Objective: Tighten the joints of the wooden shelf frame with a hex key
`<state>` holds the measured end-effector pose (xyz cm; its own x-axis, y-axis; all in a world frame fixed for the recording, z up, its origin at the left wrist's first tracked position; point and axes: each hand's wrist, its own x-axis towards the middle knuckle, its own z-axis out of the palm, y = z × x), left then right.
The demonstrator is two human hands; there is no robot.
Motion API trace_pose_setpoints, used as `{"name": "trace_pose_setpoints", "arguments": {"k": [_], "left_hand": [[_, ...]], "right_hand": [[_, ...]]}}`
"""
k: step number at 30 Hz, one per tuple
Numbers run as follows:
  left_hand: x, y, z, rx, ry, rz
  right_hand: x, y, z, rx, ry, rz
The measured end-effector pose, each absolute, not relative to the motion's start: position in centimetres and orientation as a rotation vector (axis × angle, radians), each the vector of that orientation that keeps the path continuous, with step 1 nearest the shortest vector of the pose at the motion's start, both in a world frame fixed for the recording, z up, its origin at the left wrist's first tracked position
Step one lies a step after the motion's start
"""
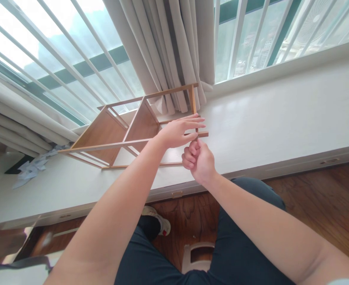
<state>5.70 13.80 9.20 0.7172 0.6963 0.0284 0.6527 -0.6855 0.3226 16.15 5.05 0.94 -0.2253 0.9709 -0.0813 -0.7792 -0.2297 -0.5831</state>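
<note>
A small wooden shelf rack [112,130] lies on its side on the white window ledge [266,118]. My left hand [179,130] rests on the rack's right end, fingers stretched out flat over the end rails. Just below it my right hand [198,158] is curled in a pinch against the end of the front rail [203,134]. What the fingers of that hand hold is hidden.
Grey curtains [174,51] hang behind the rack in front of barred windows. Crumpled paper [32,168] lies on the ledge at the far left. My knees, a shoe [159,221] and a wooden floor [325,202] show below the ledge.
</note>
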Motion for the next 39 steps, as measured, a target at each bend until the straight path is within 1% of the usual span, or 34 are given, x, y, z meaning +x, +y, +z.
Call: {"name": "trace_pose_setpoints", "arguments": {"k": [4, 11, 21, 27, 29, 31, 36, 39], "left_hand": [[5.7, 13.9, 9.2, 2.629, 1.06, 0.219], [5.7, 13.8, 9.4, 2.598, 1.06, 0.215], [5.6, 13.9, 9.2, 2.602, 1.047, 0.229], [5.6, 13.9, 9.1, 2.605, 1.049, 0.232], [5.6, 14.0, 9.1, 2.602, 1.049, 0.232], [5.6, 14.0, 9.1, 2.598, 1.058, 0.227], [5.7, 13.8, 9.4, 2.599, 1.08, 0.201], [5.7, 13.8, 9.4, 2.599, 1.083, 0.195]], "right_hand": [[16.4, 4.8, 1.2, -0.359, -0.487, 1.855], [16.8, 4.3, 1.2, -0.136, -0.45, 1.905], [16.8, 4.1, 1.5, -0.144, -0.465, 1.927], [16.7, 3.8, 1.5, -0.067, -0.488, 1.983], [16.5, 3.9, 1.4, -0.145, -0.557, 1.976], [16.4, 4.2, 1.2, -0.336, -0.665, 1.892], [16.9, 5.4, -0.3, -0.939, -1.058, 1.4], [17.9, 6.3, -0.8, -1.189, -1.308, 1.222]]}}
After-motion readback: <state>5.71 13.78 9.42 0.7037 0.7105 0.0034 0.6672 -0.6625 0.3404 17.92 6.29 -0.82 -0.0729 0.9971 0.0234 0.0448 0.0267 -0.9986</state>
